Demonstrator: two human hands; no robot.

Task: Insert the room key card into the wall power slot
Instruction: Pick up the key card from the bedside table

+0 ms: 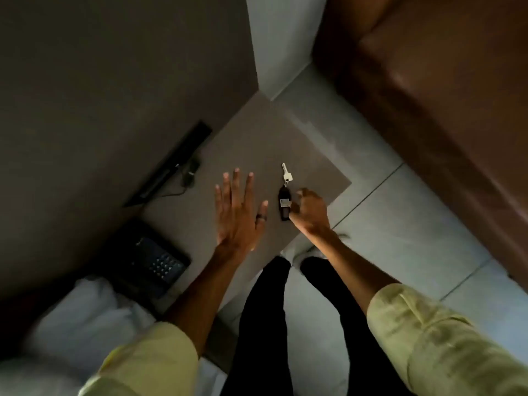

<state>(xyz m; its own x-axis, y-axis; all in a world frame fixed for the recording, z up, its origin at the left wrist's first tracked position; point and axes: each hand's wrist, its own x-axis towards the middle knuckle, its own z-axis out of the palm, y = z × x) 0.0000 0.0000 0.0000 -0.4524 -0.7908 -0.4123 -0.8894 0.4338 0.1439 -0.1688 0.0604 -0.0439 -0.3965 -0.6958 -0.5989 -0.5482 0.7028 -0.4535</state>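
Note:
A dark key card fob [283, 205] with a pale label lies on the grey-brown bedside table [251, 144], and a small silver key [286, 174] is joined to its far end by a ring. My right hand [310, 211] sits at the fob's right edge, fingers curled and touching it; whether they grip it is unclear. My left hand [238, 208] hovers flat and open just left of the fob, fingers spread, a ring on the thumb. No wall power slot is visible.
A black telephone [151, 260] stands at the table's near left. A dark bar with a cable [174, 164] runs along the wall on the left. White bedding [80, 318] lies at lower left, a brown wooden panel [445, 90] on the right, and pale floor tiles [400, 224] beyond the table.

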